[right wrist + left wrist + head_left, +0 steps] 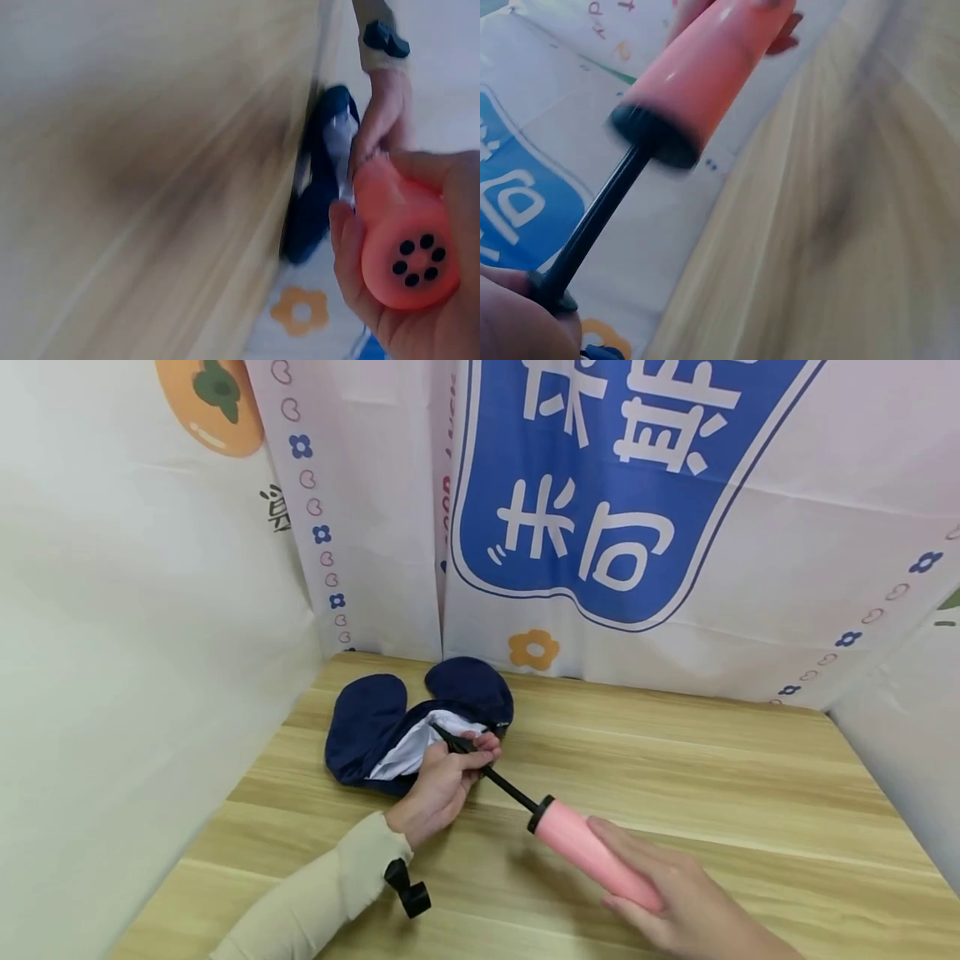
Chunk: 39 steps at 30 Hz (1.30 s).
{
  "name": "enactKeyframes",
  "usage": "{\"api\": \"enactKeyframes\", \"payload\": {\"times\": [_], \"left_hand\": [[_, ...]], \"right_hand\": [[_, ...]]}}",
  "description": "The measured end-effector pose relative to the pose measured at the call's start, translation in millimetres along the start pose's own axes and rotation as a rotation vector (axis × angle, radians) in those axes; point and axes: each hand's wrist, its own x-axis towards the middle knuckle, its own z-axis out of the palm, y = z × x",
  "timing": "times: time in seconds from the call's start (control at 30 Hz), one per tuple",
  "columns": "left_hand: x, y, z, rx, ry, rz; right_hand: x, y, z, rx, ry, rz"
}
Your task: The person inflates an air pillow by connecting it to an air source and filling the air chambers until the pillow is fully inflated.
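Note:
A navy fabric piece with two rounded lobes, like a U-shaped neck pillow (367, 722), lies at the back left of the table with its side gaping. White material (408, 752) shows inside the opening. My left hand (442, 781) grips the black front end of a hand pump, whose dark tip (442, 732) points into that opening. From there a black rod (513, 787) runs to the pump's pink barrel (581, 847). My right hand (678, 889) wraps round the barrel's rear. Several dark holes dot the rounded pink end (409, 262) in the right wrist view.
The wood-grain table (712, 760) stretches to the right. A printed white cloth (390, 527) with a large blue sign hangs along the back edge, and a white side wall (150, 652) stands at the left. A black camera mount (407, 889) sticks out from the left sleeve.

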Motion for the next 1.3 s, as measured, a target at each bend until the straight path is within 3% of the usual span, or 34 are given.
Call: {"api": "enactKeyframes", "payload": {"times": [0.17,0.27,0.4,0.57,0.67,0.77,0.87,1.0,1.13,1.3], "left_hand": [[3.7,0.6,-0.4,-0.058,0.056,0.090],[-3.3,-8.0,4.3,-0.041,0.030,0.068],[-13.3,-20.3,11.5,-0.013,0.005,0.039],[-15.5,-26.8,13.3,0.032,-0.004,0.021],[-11.0,-26.8,9.2,0.055,-0.018,0.030],[-5.7,-23.7,4.5,0.057,-0.040,0.050],[-1.2,-18.4,0.6,0.071,-0.046,0.067],[2.6,-11.1,-0.8,0.059,0.004,0.089],[-2.9,-13.7,6.8,0.034,0.031,0.078],[-17.8,-31.0,20.7,0.026,0.021,0.036]], "right_hand": [[-2.9,2.3,-15.6,-0.028,0.059,-0.034],[11.7,-6.3,-6.3,-0.083,0.110,-0.064],[37.1,-21.7,14.0,-0.161,0.159,-0.045],[56.5,-31.7,29.5,-0.209,0.151,-0.008],[52.7,-25.5,31.5,-0.185,0.113,-0.032],[36.4,-14.2,23.6,-0.112,0.084,-0.048],[17.0,-6.4,6.8,-0.055,0.035,-0.015],[0.5,-3.2,-20.8,-0.068,-0.010,0.022],[8.7,-11.6,-35.0,-0.114,0.014,0.013],[38.8,-31.2,-15.4,-0.209,0.084,-0.002]]}}
